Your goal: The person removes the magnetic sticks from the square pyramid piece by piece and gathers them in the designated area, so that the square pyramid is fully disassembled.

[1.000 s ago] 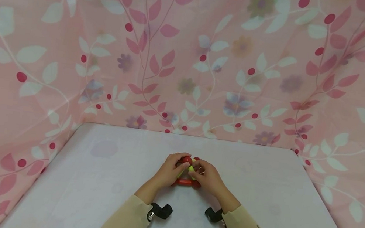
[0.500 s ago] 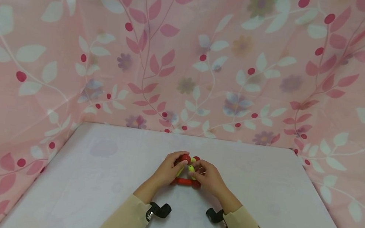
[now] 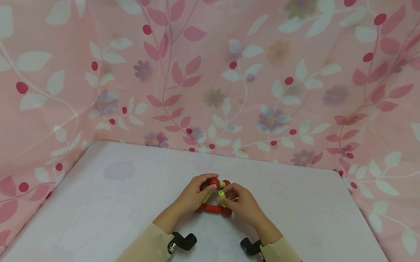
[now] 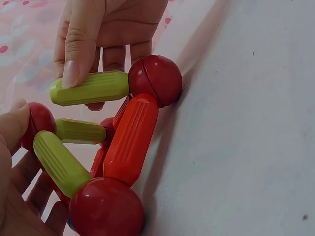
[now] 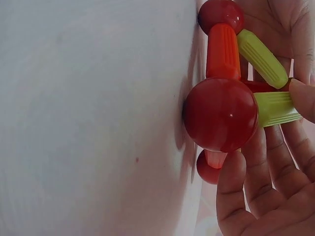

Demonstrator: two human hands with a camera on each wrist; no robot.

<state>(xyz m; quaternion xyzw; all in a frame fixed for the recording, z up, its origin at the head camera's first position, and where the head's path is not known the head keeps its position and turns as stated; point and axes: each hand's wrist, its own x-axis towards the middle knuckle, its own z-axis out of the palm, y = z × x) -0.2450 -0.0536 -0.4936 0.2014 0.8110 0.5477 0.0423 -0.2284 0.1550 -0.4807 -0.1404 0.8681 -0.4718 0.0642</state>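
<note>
A frame of magnetic building rods and red balls stands on the table between the hands. My left hand (image 3: 191,195) holds an upper red ball (image 4: 40,123), joined to a green rod (image 4: 61,162) slanting down to a lower ball (image 4: 107,209). With thumb and fingers, my right hand (image 3: 242,202) pinches another green rod (image 4: 91,87). That rod's lower end sits on the near right red ball (image 5: 221,114), and its upper end is free, apart from the held ball. An orange-red rod (image 3: 212,208) links the two front balls. Fingers partly hide the back of the frame.
A white table (image 3: 129,208) carries the frame. Pink floral cloth (image 3: 217,63) hangs behind it and along both sides. Black wrist cameras (image 3: 184,241) stick out inward from the beige sleeves.
The held red ball has shifted slightly up and left, and the right hand a little to the right with its green rod. The gap between ball and rod tip has widened.
</note>
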